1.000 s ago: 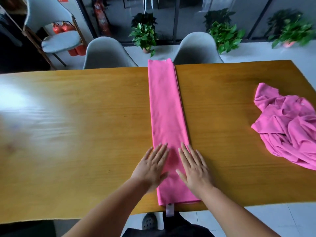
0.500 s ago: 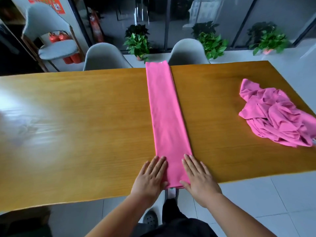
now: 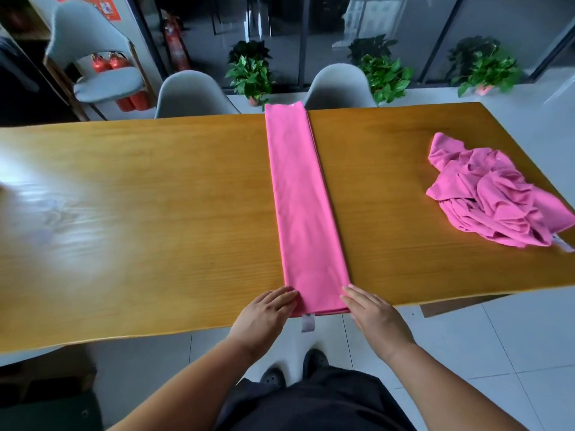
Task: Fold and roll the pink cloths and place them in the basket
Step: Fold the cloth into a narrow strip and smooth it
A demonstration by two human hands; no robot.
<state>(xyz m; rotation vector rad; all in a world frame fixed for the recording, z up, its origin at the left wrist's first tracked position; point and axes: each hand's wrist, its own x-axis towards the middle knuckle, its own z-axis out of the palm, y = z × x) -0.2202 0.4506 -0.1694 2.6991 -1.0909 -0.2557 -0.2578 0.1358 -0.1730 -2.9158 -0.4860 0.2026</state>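
Long pink cloth (image 3: 306,206) folded into a narrow flat strip, laid straight across the glossy orange-brown wooden desk (image 3: 155,213) from far edge to near edge, small white tag (image 3: 307,323) dangling off the near end. Left hand (image 3: 264,315) flat by the strip's near left corner, right hand (image 3: 376,315) by the near right one. Fingers (image 3: 284,295) straight and pressed together, tips touching the cloth's edges, pinching nothing. Crumpled pink cloth (image 3: 494,194) heaped well off to the right, same desk.

1. A long wooden table (image 3: 124,197) spans the middle, with pale glare at nine o'clock.
2. Two grey chairs (image 3: 193,91) stand at twelve o'clock, and a third chair (image 3: 102,79) at ten.
3. Potted plants (image 3: 385,76) line a dark glass wall (image 3: 311,32) from twelve to two.
4. White floor tiles (image 3: 497,353) show at five.
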